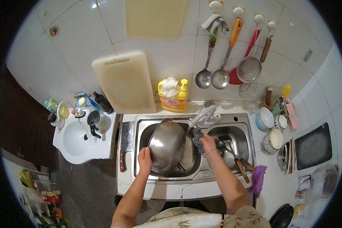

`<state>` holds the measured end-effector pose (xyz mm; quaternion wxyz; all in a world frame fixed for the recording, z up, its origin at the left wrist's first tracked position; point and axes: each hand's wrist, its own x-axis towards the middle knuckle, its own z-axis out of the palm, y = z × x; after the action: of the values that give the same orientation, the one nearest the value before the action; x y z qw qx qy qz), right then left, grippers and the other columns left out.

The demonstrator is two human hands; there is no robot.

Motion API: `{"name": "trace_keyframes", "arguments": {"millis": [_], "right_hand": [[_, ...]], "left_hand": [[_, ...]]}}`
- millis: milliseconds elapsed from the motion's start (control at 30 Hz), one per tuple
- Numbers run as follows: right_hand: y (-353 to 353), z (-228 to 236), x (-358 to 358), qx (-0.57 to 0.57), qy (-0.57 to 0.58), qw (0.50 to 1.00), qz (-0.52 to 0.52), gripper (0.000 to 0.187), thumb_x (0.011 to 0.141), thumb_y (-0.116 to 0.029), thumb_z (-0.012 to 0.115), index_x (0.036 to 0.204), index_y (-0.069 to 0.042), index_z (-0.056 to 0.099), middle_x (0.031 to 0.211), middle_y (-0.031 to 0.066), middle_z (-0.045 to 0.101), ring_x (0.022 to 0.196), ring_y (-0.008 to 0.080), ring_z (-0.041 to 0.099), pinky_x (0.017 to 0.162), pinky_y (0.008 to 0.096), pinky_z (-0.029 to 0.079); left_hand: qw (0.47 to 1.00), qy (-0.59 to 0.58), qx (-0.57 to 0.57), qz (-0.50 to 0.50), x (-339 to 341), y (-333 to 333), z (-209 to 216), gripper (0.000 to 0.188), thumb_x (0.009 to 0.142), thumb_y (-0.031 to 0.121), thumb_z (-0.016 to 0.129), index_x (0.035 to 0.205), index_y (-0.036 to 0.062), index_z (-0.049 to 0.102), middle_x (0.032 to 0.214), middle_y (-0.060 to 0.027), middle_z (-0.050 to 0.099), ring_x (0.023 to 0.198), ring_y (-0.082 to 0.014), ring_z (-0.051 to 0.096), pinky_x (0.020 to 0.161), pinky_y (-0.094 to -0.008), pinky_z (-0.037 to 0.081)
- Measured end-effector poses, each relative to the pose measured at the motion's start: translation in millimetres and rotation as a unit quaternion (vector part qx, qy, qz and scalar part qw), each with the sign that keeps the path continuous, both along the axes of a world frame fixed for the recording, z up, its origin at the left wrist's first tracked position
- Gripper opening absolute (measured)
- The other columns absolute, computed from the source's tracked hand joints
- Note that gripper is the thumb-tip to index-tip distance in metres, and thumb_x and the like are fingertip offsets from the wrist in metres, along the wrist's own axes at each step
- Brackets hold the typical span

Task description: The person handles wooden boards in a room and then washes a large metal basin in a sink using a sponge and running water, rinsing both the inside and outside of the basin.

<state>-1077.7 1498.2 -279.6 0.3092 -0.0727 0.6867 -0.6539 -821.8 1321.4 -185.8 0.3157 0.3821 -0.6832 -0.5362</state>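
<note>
My left hand (144,160) grips the near-left rim of a large stainless steel basin (166,140), which is tipped up on its side in the left bowl of the double sink (193,179). A bunched, dark grey scrubber (197,140) is pinched in my right hand (207,144), just under the white faucet (206,117) and apart from the basin's wall. Something dark and thin lies low in the left bowl, partly hidden. Below my right wrist, ladles with wooden handles (240,170) rest in the right bowl and over its edge.
Left of the sink lies a cleaver (125,146). A cutting board (123,83) and a yellow soap bottle (173,99) stand behind it. Stacked bowls (272,141) and a purple cloth (258,180) are on the right. Ladles and a strainer (249,70) hang on the wall.
</note>
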Motion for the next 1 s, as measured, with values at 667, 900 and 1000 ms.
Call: {"name": "trace_keyframes", "arguments": {"millis": [667,900,1000], "right_hand": [[-66,100,19,0.116,0.266,0.938,0.19,0.024,0.078,-0.027,0.054,0.089,-0.008,0.061,0.086,0.0114,0.061,0.082,0.0272,0.058,0.074,0.0357,0.045],[-75,70,13,0.191,0.304,0.904,0.232,0.027,0.073,-0.023,0.059,0.097,-0.011,0.061,0.096,0.0148,0.06,0.09,0.031,0.056,0.079,0.0373,0.044],[-63,75,1,0.165,0.334,0.907,0.199,0.031,0.075,-0.021,0.057,0.102,-0.006,0.057,0.097,0.0181,0.058,0.088,0.0326,0.056,0.077,0.0364,0.045]], "left_hand": [[0.994,-0.088,-0.058,-0.027,-15,10,23,0.031,0.086,0.02,0.05,0.061,0.0008,0.048,0.053,-0.0024,0.041,0.051,-0.0094,0.037,0.047,-0.0269,0.032],[0.981,-0.172,-0.095,-0.009,-26,12,17,0.032,0.085,0.024,0.049,0.066,-0.0016,0.05,0.056,-0.0149,0.047,0.051,-0.0215,0.046,0.051,-0.035,0.036],[0.99,-0.115,-0.077,-0.031,-34,10,30,0.032,0.086,0.022,0.048,0.067,-0.0025,0.051,0.054,-0.0125,0.044,0.051,-0.0191,0.044,0.05,-0.0335,0.036]]}}
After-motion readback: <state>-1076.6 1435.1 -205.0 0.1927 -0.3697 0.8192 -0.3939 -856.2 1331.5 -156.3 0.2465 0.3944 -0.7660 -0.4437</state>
